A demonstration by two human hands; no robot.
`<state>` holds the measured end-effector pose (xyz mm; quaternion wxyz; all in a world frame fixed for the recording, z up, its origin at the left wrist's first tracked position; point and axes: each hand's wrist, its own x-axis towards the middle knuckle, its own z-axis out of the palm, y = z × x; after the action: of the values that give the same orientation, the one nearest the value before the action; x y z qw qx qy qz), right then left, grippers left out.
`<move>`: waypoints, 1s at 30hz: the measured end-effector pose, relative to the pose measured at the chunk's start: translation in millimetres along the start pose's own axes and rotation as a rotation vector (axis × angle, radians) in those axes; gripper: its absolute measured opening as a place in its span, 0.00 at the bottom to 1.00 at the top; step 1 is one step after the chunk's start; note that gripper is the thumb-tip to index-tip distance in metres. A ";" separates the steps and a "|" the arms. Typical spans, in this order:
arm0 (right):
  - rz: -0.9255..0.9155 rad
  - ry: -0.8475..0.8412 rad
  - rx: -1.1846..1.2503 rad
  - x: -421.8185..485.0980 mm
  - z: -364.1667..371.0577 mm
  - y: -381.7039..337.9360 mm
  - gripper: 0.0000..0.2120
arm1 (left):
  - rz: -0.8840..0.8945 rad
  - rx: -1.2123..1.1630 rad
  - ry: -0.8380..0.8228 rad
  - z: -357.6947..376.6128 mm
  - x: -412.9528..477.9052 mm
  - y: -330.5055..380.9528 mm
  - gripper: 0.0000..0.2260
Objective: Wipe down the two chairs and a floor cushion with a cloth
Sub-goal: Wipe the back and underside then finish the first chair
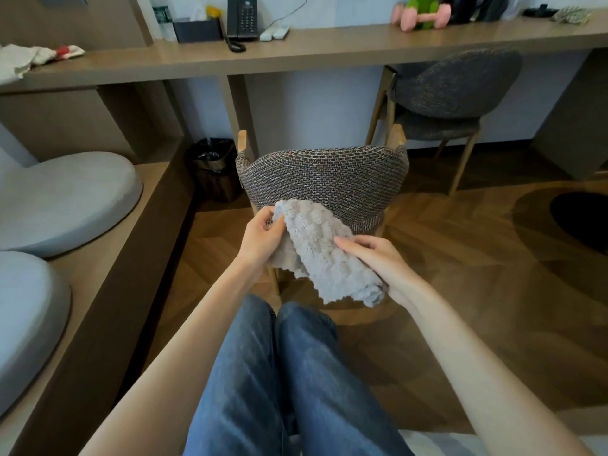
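Seemingly the wiping itself is not under way in the head view. The grey cloth [329, 255] hangs between both hands above the person's knees. The left hand [263, 238] pinches its upper edge, and the right hand [371, 258] curls its fingers over the lower part. It sits in front of the nearer chair [322, 182], and contact with the backrest cannot be told. The second chair [454, 87] stands under the desk [329, 47], and a floor cushion [65, 199] lies on the left platform. No surface shows wiping, so I judge all three remain.
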<state>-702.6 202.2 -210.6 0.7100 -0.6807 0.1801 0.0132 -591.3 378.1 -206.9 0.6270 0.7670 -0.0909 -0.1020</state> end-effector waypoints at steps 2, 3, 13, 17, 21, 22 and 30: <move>0.015 0.007 0.146 0.6 -6.2 -4.8 0.16 | 0.111 0.139 0.070 -3.4 3.0 -7.5 0.06; 0.022 -0.003 0.205 1.1 -9.4 -7.5 0.18 | 0.173 0.199 0.073 -4.1 3.6 -10.7 0.08; -0.033 -0.078 0.423 -4.1 -5.9 -29.6 0.25 | 0.472 0.194 -0.112 18.2 -10.3 -11.8 0.28; -0.196 0.184 0.253 -5.3 -8.9 -25.3 0.14 | 0.439 0.113 -0.016 15.7 -8.6 4.8 0.15; -0.504 0.354 -0.029 -2.9 -8.7 -12.9 0.22 | 0.089 0.018 -0.195 14.8 -10.7 8.5 0.17; -0.535 0.347 -0.174 0.8 -6.8 -8.9 0.24 | -0.024 -0.078 -0.240 15.8 -11.3 8.4 0.17; -0.101 -0.013 0.152 22.5 -3.8 7.2 0.14 | -0.164 -0.199 -0.243 15.1 4.1 3.8 0.11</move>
<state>-684.4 194.0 -223.8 0.7604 -0.6331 0.1415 -0.0320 -591.5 362.1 -206.3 0.6737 0.6881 -0.0927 -0.2532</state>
